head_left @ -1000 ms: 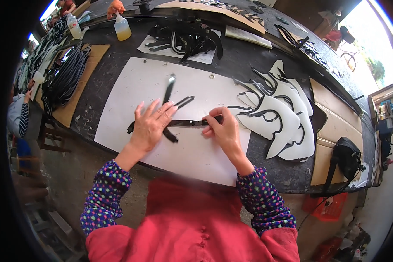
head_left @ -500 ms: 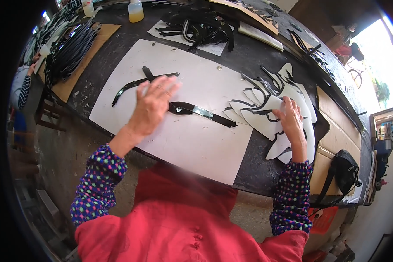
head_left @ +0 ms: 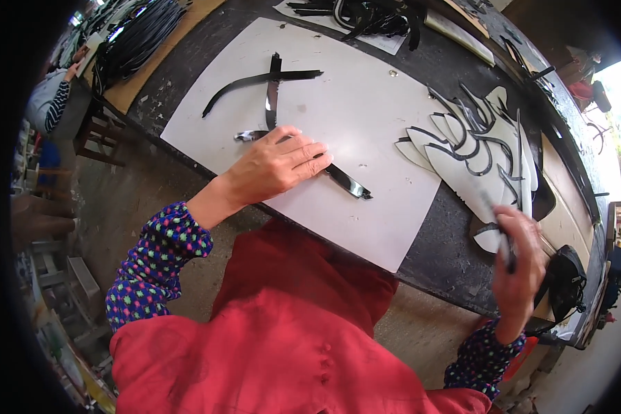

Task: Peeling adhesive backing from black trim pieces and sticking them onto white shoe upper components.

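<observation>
My left hand lies over the middle of a glossy black strip on the white board. Its fingers are pressed together and bent onto the strip, whose ends show on both sides. Beyond it, a curved black strip crosses an upright black strip. At the right, my right hand is raised near the table's front edge and smeared by motion. Its fingers are closed round something slim and dark that I cannot make out. Beside it lies a pile of white, black-edged curved pieces.
A bundle of long black strips lies on cardboard at the far left, near another person's hand. More black strips lie at the back. A black bag sits at the right end of the dark table.
My left hand has come down onto the strip in the middle of the board. My right hand has left the white pieces and moved nearer to me and right. The view has shifted.
</observation>
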Demonstrator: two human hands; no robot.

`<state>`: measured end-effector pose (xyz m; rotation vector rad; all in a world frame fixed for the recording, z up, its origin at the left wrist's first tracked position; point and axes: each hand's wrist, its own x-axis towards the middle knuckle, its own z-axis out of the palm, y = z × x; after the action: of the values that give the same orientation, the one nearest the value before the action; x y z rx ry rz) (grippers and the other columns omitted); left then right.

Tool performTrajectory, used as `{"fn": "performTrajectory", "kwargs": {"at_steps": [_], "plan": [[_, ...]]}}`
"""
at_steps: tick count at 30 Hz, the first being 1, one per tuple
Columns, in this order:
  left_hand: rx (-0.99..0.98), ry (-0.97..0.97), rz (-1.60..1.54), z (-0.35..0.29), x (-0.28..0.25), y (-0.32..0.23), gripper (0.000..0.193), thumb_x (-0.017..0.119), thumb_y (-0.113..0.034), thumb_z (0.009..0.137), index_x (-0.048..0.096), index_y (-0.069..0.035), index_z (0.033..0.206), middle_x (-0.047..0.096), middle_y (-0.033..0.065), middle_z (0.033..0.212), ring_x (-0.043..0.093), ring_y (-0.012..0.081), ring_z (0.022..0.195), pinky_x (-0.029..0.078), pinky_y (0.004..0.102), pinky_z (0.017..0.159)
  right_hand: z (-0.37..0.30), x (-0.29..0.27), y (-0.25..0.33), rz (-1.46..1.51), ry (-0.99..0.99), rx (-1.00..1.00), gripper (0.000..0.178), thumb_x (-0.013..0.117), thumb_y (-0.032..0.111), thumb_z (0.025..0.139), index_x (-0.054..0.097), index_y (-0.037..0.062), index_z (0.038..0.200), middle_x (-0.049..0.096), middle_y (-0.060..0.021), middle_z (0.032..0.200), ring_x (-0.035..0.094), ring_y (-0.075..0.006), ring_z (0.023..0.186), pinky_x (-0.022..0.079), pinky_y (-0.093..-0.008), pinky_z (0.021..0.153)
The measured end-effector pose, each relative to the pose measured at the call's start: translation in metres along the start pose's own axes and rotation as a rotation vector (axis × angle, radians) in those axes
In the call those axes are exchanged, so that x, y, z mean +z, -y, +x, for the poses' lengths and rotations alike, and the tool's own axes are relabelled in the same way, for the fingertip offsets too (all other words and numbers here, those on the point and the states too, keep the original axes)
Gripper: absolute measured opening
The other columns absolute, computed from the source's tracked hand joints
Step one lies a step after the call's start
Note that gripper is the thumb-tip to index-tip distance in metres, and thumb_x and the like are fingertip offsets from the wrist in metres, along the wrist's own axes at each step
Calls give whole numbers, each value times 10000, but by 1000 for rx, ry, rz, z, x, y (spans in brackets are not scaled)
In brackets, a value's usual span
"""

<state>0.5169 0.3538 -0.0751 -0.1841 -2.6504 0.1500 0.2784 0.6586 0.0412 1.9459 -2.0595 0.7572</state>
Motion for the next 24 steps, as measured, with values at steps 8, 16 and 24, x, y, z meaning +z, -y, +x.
{"fn": "performTrajectory", "kwargs": {"at_steps": [8,16,24], "plan": [[4,-63,-278,12,4,-28,293,660,-88,839,718,-69,1126,681,72,1183,644,202,1076,486,378,987,-34,67,30,166,370,236,677,743,422,810,536,-1,1297,562,-146,1033,524,-346,1022,347,-487,1064],[86,-158,-332,17,19,-29,225,690,-98,801,724,-33,1014,701,82,1073,660,203,963,548,327,870,-5,106,46,390,210,366,259,650,-86,826,607,-3,1067,606,-148,905,589,-325,817,489,-373,735],[93,-158,-368,15,17,-32,201,664,-103,794,709,-19,971,692,100,1050,654,214,949,542,324,845,22,117,58,403,342,481,53,629,-20,879,614,-26,930,584,-152,797,580,-326,726,479,-387,669]]}}
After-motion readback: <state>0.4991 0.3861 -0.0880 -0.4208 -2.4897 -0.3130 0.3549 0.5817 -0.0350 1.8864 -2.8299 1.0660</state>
